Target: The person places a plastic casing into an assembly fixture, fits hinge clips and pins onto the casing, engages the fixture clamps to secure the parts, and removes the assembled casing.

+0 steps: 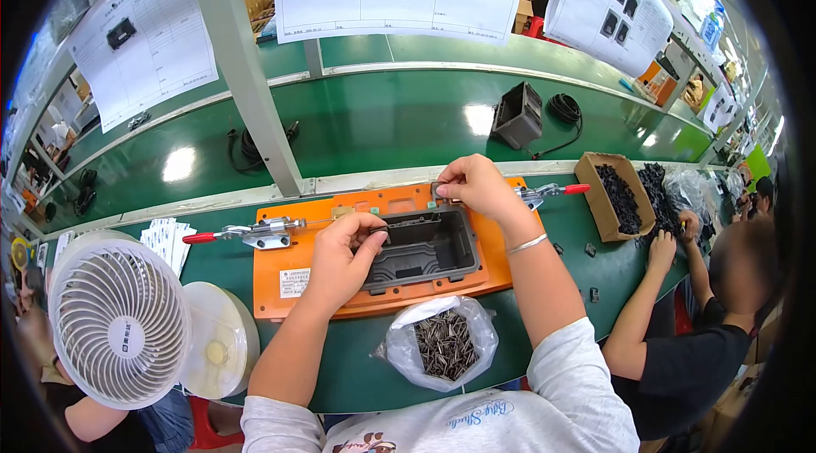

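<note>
An orange fixture plate point(285, 259) lies on the green bench, with a black open housing point(416, 256) set in its middle. My left hand point(350, 251) is closed at the housing's upper left edge, its thumb and fingertips together on something too small to make out. At the upper right corner of the housing, my right hand point(473, 186) pinches a small dark part against the fixture. Toggle clamps with red handles sit at the left point(268, 234) and right point(544, 194) of the plate. Below the housing stands a plastic bag of metal pins point(446, 344).
A white fan point(119, 321) stands at the left, beside a round white lid point(217, 342). At the right are a cardboard box of black parts point(616, 202) and a co-worker's hands point(671, 240). A metal post point(246, 70) rises behind the fixture; a black housing point(517, 116) lies beyond.
</note>
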`<state>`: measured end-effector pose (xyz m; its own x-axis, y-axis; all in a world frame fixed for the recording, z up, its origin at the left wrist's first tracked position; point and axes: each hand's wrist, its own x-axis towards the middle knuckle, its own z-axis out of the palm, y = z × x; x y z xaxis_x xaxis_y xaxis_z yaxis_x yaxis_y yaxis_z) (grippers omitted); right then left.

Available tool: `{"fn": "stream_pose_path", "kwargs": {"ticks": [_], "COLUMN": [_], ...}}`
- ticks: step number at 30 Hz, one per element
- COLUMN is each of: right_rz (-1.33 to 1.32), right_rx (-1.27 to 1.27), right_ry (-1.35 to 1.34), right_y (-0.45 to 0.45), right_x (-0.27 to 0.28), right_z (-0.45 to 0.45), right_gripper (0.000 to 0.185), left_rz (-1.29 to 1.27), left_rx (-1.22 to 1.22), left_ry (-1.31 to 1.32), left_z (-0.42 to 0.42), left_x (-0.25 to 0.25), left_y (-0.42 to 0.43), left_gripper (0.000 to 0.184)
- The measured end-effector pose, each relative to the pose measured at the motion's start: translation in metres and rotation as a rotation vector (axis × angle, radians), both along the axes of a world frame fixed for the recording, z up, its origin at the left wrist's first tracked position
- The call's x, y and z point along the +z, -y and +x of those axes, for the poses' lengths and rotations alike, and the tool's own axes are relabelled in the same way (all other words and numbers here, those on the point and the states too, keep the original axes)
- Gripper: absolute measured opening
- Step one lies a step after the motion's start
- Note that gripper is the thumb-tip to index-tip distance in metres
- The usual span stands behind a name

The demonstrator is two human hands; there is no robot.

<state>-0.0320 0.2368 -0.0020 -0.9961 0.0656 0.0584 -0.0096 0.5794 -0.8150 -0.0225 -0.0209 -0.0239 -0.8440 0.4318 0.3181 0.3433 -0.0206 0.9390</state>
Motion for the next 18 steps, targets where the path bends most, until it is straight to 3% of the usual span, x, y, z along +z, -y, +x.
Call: {"fn": "stream_pose_path", "kwargs": {"ticks": [13,16,18], "right_rz": [0.070,0.086,0.291], "right_rx": [0.042,0.030,-0.143], "right_ry": [0.131,0.004,-0.299], "right_y": [0.001,0.010,0.026], "right_x": [0.014,0.004,0.004], "right_z": [0.003,0.013,0.030], "right_gripper": [0.012,0.012,0.014], "left_rz": [-0.004,-0.020,0.076], "left_rx": [-0.003,-0.047,-0.040], "left_ry": [-0.030,0.029,0.099], "left_z": [-0.002,-0.002,-0.004], "left_x": [-0.001,0.002,0.001], "left_y": [0.000,0.002,0.003], "left_gripper": [0.007,0.010,0.008]}}
